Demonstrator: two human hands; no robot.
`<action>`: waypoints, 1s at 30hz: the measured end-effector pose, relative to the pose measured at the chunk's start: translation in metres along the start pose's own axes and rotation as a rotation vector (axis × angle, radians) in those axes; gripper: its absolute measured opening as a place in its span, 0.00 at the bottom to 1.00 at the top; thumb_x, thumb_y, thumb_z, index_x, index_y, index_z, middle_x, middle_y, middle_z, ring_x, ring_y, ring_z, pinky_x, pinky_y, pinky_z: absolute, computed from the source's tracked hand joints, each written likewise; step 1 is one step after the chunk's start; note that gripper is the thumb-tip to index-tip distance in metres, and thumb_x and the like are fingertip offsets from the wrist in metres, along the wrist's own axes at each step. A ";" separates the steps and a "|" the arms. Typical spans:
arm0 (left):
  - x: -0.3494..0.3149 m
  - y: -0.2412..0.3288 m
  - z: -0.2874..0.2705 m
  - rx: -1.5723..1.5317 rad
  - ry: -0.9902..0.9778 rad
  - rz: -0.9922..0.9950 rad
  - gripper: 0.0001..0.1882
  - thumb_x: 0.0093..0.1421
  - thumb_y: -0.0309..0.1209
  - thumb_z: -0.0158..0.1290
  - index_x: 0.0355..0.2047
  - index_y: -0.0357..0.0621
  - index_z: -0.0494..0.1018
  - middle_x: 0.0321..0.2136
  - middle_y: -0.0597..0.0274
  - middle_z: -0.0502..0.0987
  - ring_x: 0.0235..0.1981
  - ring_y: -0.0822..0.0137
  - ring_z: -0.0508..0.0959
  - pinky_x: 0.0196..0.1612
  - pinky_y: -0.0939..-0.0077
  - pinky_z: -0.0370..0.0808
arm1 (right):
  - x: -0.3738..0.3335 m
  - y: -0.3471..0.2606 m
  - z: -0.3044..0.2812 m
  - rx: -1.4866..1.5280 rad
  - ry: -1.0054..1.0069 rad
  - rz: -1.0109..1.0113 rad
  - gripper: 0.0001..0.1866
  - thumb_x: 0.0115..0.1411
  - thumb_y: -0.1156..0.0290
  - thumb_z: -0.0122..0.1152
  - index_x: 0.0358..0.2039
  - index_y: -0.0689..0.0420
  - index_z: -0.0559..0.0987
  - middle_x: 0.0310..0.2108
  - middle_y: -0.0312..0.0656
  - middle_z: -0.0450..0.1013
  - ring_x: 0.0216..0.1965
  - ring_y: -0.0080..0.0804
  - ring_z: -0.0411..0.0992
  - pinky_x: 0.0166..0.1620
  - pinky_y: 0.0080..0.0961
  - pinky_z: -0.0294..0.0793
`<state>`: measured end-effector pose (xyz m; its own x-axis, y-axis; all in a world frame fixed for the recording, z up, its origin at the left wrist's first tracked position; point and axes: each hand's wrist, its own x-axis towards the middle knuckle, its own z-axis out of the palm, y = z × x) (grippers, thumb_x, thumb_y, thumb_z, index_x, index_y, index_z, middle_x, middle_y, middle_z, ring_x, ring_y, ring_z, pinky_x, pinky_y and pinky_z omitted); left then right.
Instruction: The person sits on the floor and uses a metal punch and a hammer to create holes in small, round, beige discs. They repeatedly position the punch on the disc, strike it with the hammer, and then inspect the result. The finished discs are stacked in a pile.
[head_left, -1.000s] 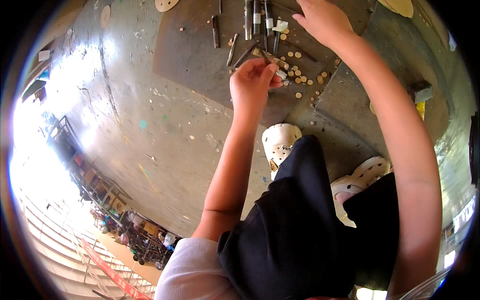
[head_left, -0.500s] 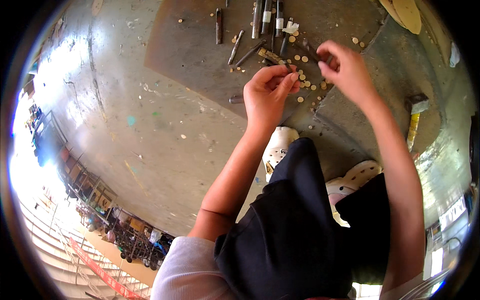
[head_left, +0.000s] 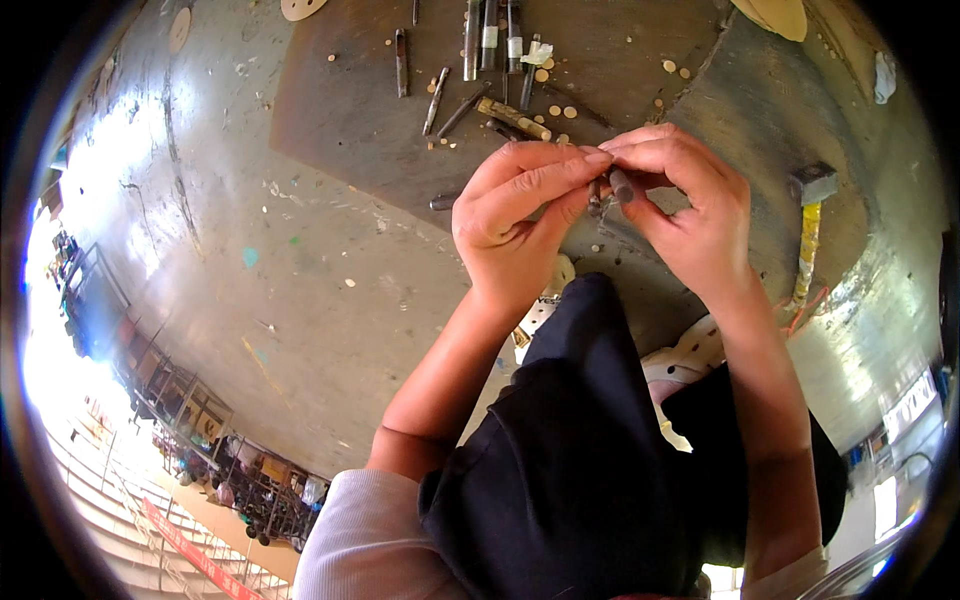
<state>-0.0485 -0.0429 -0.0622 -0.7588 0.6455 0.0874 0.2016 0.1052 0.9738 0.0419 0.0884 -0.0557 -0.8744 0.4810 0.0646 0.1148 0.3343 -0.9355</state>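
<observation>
My left hand point(head_left: 520, 205) and my right hand point(head_left: 690, 195) meet above the dark sheet, in front of my knees. A short dark metal rod with a round end point(head_left: 621, 186) is gripped between the fingers and thumb of my right hand. The fingertips of my left hand are pinched together right beside it, around a small dark piece point(head_left: 595, 196) that I cannot make out. Just beyond the hands lies a brass-coloured rod point(head_left: 513, 117). Small tan discs point(head_left: 562, 112) are scattered around it, some hidden by my hands.
Several dark metal rods point(head_left: 471, 40) lie farther back on the dark sheet point(head_left: 350, 120), some with white tape. A hammer with a yellow-wrapped handle point(head_left: 808, 240) is at the right. Pale shoes point(head_left: 690, 350) show beside my dark-clothed legs. Shelving point(head_left: 180, 400) stands far left.
My right hand has moved left and down with the dark rod, meeting my left hand. My left hand has come slightly nearer. The view has shifted a little.
</observation>
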 end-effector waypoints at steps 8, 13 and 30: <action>-0.006 -0.001 0.008 -0.068 0.024 0.019 0.11 0.45 0.15 0.57 0.31 0.36 0.78 0.30 0.58 0.77 0.31 0.68 0.77 0.34 0.79 0.75 | -0.006 -0.005 -0.008 -0.080 0.004 -0.026 0.13 0.43 0.87 0.60 0.31 0.60 0.75 0.30 0.42 0.74 0.29 0.34 0.75 0.32 0.23 0.75; -0.023 -0.020 0.007 -0.292 0.100 -0.350 0.04 0.55 0.18 0.54 0.32 0.35 0.72 0.34 0.62 0.77 0.29 0.77 0.73 0.29 0.84 0.72 | 0.005 0.022 0.001 -0.214 -0.060 0.190 0.09 0.48 0.82 0.58 0.32 0.60 0.73 0.30 0.45 0.72 0.28 0.38 0.75 0.31 0.26 0.74; 0.033 -0.048 -0.008 -0.556 0.157 -0.622 0.05 0.55 0.24 0.58 0.31 0.39 0.73 0.26 0.70 0.75 0.26 0.82 0.71 0.29 0.88 0.66 | 0.044 0.025 0.036 0.206 -0.232 0.438 0.12 0.54 0.76 0.61 0.39 0.62 0.74 0.24 0.35 0.73 0.26 0.16 0.70 0.30 0.16 0.70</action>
<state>-0.0875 -0.0327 -0.1042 -0.7160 0.4768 -0.5100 -0.5834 -0.0074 0.8122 -0.0107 0.0883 -0.0888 -0.8493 0.3402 -0.4036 0.4176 -0.0347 -0.9080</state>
